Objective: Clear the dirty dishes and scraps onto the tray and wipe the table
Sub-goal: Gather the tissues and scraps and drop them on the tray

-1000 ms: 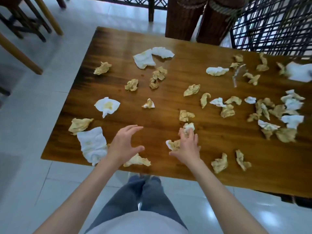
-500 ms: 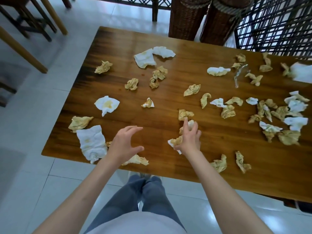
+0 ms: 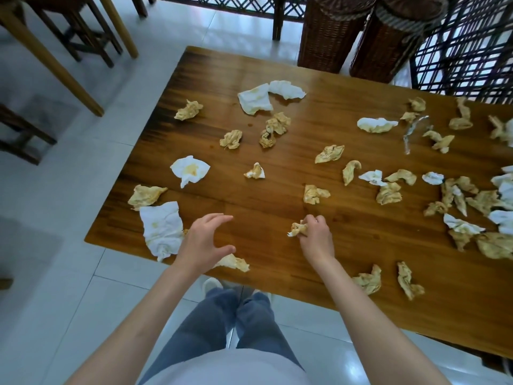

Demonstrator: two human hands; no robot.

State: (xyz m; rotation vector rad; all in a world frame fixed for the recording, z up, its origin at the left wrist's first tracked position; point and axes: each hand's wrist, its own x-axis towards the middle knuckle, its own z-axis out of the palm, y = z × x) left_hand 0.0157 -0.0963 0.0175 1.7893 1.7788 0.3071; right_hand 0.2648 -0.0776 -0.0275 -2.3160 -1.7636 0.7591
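My right hand (image 3: 315, 240) grips one crumpled, stained napkin (image 3: 297, 228) just above the table (image 3: 277, 212), near its front edge. My left hand (image 3: 204, 241) hovers spread, holding nothing, with bare wood between them. The wad has no clear long axis. Two wicker baskets (image 3: 327, 37) stand beyond the far edge.

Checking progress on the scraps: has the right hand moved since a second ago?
Yes. The right hand curled up around a crumpled napkin and drew slightly back toward the table's near edge, away from the stained scrap beyond it.
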